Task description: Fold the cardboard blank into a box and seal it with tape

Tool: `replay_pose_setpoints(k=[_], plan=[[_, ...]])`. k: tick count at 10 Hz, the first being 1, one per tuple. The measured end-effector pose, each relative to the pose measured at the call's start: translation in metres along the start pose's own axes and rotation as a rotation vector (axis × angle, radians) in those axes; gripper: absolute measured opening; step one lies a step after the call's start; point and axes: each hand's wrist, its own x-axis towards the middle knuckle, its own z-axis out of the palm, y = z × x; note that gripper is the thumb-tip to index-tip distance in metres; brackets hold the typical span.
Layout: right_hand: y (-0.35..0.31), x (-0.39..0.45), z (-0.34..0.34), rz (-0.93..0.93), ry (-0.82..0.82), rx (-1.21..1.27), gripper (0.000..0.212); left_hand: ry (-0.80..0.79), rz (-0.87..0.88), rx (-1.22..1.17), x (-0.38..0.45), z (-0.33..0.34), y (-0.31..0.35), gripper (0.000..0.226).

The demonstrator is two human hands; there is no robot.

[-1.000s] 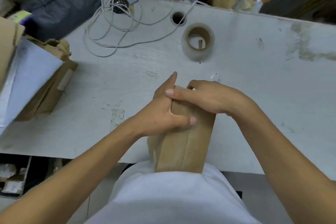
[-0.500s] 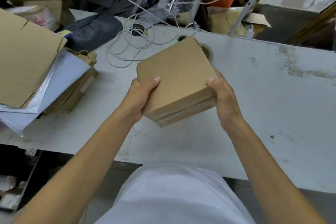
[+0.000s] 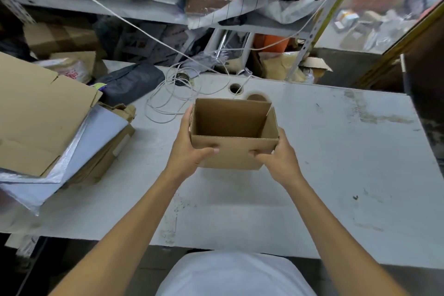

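A small brown cardboard box (image 3: 234, 151) is held upright over the white table (image 3: 336, 151), its open top facing me and its inside empty. My left hand (image 3: 189, 151) grips the box's left side, thumb on the near wall. My right hand (image 3: 276, 158) grips the right side the same way. Only the top of the roll of clear tape (image 3: 256, 97) shows, just behind the box's far wall.
Flat cardboard sheets (image 3: 38, 113) and a silver mailer (image 3: 84, 151) are stacked at the table's left. A coiled white cable (image 3: 173, 98) and a dark pouch (image 3: 129, 81) lie at the back left. Cluttered shelves rise behind the table.
The box was pressed on its end against my body, then lifted with its closed face towards me. Now it is turned open side up and held farther out. My view has tilted up.
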Motion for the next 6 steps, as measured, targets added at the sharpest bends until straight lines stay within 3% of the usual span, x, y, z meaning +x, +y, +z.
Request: replay_pose_setpoints(k=[2, 4, 5, 6], plan=[[0.024, -0.001, 0.022, 0.056, 0.052, 0.024, 0.062, -0.036, 0.011, 0.088, 0.008, -0.009, -0.027, 0.113], [0.032, -0.005, 0.021, 0.030, 0.046, 0.035, 0.070, -0.053, 0.010, 0.154, 0.003, -0.017, -0.033, 0.110], [0.036, -0.016, 0.013, 0.067, -0.037, -0.111, 0.062, -0.073, -0.013, 0.374, -0.015, -0.023, -0.038, 0.086], [0.039, -0.029, -0.002, 0.112, -0.039, -0.261, 0.047, -0.119, -0.154, 0.687, -0.033, -0.035, -0.042, 0.062]])
